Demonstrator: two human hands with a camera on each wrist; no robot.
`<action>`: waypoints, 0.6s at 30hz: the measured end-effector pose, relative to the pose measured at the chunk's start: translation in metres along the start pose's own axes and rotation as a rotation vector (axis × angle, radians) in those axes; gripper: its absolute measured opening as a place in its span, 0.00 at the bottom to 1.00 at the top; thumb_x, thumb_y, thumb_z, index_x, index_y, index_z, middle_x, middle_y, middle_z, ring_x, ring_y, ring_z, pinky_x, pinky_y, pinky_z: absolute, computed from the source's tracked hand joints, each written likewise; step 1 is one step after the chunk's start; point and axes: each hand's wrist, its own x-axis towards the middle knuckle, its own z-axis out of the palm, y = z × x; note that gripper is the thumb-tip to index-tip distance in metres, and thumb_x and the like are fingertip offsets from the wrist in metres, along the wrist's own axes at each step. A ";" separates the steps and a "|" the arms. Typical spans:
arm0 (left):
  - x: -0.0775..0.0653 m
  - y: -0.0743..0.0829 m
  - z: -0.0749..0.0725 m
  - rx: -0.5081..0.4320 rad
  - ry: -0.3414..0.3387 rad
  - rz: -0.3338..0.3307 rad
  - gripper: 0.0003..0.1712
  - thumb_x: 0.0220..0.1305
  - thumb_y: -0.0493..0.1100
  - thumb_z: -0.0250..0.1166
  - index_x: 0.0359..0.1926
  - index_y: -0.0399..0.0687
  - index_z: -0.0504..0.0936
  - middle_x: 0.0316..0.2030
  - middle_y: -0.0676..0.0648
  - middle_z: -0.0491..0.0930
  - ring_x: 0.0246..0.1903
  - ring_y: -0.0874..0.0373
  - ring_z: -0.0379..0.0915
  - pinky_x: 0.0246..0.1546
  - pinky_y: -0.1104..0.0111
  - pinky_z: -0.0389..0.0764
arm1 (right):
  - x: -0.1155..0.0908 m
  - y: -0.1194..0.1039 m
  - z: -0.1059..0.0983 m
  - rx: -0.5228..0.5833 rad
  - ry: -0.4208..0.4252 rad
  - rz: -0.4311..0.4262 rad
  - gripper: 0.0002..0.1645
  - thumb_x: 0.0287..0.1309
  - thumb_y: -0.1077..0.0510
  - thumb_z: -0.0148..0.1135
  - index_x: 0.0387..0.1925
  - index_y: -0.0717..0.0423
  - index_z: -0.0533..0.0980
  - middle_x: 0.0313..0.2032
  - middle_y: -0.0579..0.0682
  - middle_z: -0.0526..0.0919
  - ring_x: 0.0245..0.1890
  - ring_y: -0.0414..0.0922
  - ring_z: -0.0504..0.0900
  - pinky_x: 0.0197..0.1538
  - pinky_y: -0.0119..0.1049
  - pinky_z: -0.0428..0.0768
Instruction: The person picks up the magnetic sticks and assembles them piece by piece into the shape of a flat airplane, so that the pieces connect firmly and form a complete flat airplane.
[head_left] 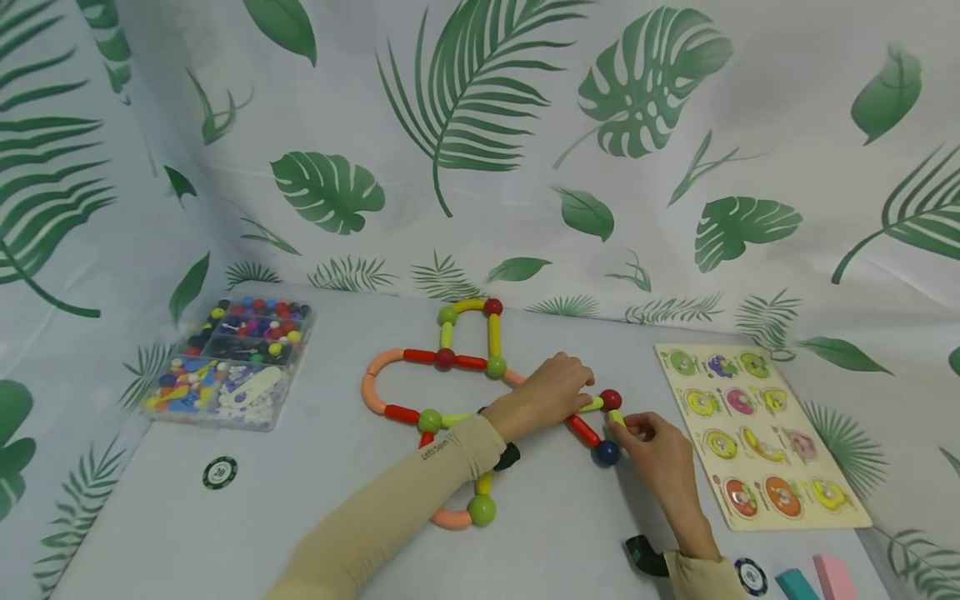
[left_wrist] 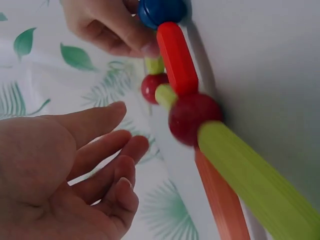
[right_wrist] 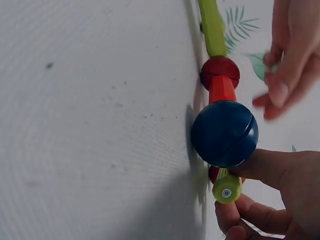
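Observation:
A magnetic ball-and-rod build lies flat on the table. Over its right part hovers my left hand (head_left: 551, 387), fingers loosely bent and holding nothing. In the left wrist view that hand (left_wrist: 85, 170) hangs beside a red ball (left_wrist: 195, 119) that joins several rods. With thumb and fingers, my right hand (head_left: 663, 454) pinches a short yellow-green rod (head_left: 617, 418) at the dark red ball (head_left: 611, 400). Close by, a blue ball (head_left: 606, 452) ends a red rod (head_left: 582, 431). The rod's free end (right_wrist: 226, 192) faces the right wrist camera. My left forearm hides part of the build.
At the left stands a clear compartment box (head_left: 273, 408) of small coloured parts, near a poker chip (head_left: 220, 472). A fruit puzzle board (head_left: 750, 517) lies at the right. Another chip (head_left: 751, 577), a teal block (head_left: 797, 585) and a pink block (head_left: 834, 577) lie front right.

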 end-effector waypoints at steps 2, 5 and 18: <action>0.010 0.006 0.005 0.016 -0.004 0.005 0.20 0.74 0.49 0.62 0.61 0.49 0.81 0.54 0.51 0.83 0.51 0.58 0.74 0.53 0.72 0.74 | 0.000 0.000 0.000 0.005 -0.004 0.014 0.26 0.63 0.42 0.68 0.48 0.61 0.81 0.37 0.57 0.82 0.33 0.47 0.74 0.29 0.31 0.70; 0.016 0.015 0.010 0.054 -0.006 0.015 0.20 0.74 0.49 0.61 0.63 0.51 0.79 0.55 0.52 0.81 0.51 0.59 0.73 0.53 0.71 0.74 | 0.000 0.001 0.003 0.019 -0.003 0.019 0.27 0.64 0.41 0.67 0.47 0.61 0.81 0.36 0.57 0.83 0.32 0.47 0.74 0.29 0.31 0.70; -0.006 0.020 0.026 0.080 -0.073 0.188 0.19 0.59 0.61 0.72 0.46 0.58 0.88 0.38 0.60 0.81 0.39 0.65 0.68 0.39 0.77 0.67 | 0.004 0.004 0.005 -0.010 0.030 -0.003 0.30 0.66 0.37 0.63 0.43 0.62 0.83 0.33 0.56 0.86 0.27 0.42 0.74 0.26 0.30 0.70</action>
